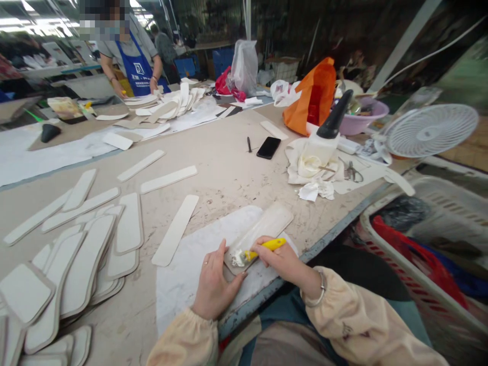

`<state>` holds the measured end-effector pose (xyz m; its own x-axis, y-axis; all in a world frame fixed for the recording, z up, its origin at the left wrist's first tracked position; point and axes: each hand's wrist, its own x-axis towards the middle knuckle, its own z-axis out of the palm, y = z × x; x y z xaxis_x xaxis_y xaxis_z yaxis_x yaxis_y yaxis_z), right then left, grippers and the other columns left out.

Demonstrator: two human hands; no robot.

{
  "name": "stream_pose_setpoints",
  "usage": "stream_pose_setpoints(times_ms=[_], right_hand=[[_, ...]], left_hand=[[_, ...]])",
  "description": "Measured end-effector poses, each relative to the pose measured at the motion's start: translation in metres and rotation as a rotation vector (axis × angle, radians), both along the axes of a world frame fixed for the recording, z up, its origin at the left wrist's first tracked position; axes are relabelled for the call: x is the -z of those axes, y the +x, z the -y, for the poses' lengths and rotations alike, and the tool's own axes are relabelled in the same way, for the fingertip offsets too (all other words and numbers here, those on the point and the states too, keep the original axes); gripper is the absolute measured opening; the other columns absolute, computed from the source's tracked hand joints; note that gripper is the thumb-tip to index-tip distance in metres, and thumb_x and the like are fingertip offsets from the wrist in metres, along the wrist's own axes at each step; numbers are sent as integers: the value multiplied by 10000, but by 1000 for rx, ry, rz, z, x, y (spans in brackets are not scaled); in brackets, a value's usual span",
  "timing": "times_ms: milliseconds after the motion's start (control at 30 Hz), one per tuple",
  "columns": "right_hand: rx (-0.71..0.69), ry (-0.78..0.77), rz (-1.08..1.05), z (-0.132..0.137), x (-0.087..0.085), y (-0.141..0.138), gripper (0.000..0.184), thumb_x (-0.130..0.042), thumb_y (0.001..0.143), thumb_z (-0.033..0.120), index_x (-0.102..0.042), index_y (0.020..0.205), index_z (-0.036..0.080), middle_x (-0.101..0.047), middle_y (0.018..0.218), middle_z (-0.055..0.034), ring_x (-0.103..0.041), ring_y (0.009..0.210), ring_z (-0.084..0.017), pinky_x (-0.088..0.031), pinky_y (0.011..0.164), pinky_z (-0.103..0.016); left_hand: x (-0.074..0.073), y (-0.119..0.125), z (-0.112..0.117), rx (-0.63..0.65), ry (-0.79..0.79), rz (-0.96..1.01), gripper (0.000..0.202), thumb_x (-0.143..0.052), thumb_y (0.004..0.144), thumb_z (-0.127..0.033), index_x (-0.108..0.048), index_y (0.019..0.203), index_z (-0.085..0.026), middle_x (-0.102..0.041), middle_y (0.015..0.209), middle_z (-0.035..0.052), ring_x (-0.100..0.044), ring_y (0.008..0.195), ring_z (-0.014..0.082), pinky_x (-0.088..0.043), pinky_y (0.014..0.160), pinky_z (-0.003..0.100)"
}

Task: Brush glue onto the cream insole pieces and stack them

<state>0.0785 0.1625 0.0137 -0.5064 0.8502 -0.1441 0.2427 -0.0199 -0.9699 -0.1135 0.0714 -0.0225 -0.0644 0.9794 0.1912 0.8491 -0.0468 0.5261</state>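
Note:
My right hand (pixel 276 258) is closed around a yellow-handled brush (pixel 271 245). Its bristles press into white paste (pixel 239 257) near the close end of a long, pale, round-cornered panel (pixel 263 226). My left hand (pixel 218 284) lies against the panel's lower left edge, thumb and fingers spread apart, with a ring on one finger. Under the panel is a white sheet (pixel 179 284) on the table. A bare pale strip (pixel 176 231) lies just left of the sheet.
Piled pale panels (pixel 87 259) cover the table's left side. Farther back are a black phone (pixel 269 148), a white container (pixel 319 150) with a black handle, and an orange bag (pixel 312 99). A plastic basket (pixel 430 239) stands at right. Another person (pixel 131 61) works across the table.

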Motion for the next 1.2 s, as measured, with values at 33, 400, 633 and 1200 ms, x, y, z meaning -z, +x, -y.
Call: stream_pose_setpoints(times_ms=[33, 400, 633, 1200], right_hand=[[40, 26, 25, -5, 1, 4, 219, -503, 840, 358, -593, 730, 191, -465, 495, 58, -454, 478, -97, -362, 499, -215], [212, 62, -90, -19, 4, 23, 245, -484, 843, 386, -580, 729, 192, -469, 472, 55, -458, 460, -104, -385, 503, -225], [486, 310, 200, -51, 2, 61, 268, -468, 857, 388, -601, 739, 187, -530, 511, 34, -528, 503, -135, -408, 542, -251], [212, 528, 181, -12, -2, 42, 253, -412, 903, 262, -606, 752, 201, -649, 696, 2, -606, 662, -131, -445, 633, -224]], left_hand=[[0, 0, 0, 5, 2, -6, 861, -681, 713, -365, -230, 1412, -143, -546, 1200, 120, -484, 1086, 268, -411, 940, 432], [4, -2, -1, 5, 20, -57, 814, -652, 736, -405, -255, 1395, -143, -559, 1179, 116, -497, 1073, 270, -427, 925, 445], [5, -3, -1, 9, 38, -108, 779, -641, 738, -418, -292, 1371, -128, -564, 1165, 127, -502, 1064, 270, -435, 919, 451], [6, -3, -3, 13, 61, -135, 751, -647, 730, -410, -329, 1349, -126, -577, 1143, 131, -518, 1051, 276, -449, 898, 455]])
